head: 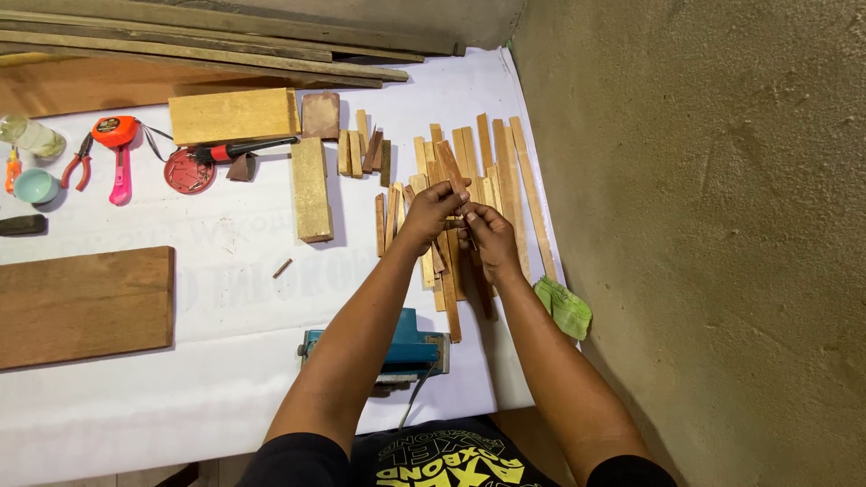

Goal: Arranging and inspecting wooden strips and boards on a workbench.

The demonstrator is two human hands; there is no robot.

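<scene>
White sheeting covers the bench (225,298), which stands against a rough tan wall along its right edge. Both hands meet above a loose pile of thin wood strips (505,171) near the right edge of the bench. The left hand (431,212) pinches a reddish-brown wood strip (451,169) between fingers and thumb, holding it up so its upper end points toward the far edge. The right hand (490,236) sits just beside the left, fingers curled closed on the lower part of the same strip. The strip is narrow, flat and darker than most of the pale yellow pieces lying beneath it. A green cloth (564,307) lies at the right edge, near the right forearm. A blue power planer (401,347) rests at the near edge, between the forearms. Toward the far left corner lie an orange tape measure (115,132), red-handled pliers (78,164) and a pale wood block (233,114). A brown board (83,305) lies at the left edge.
</scene>
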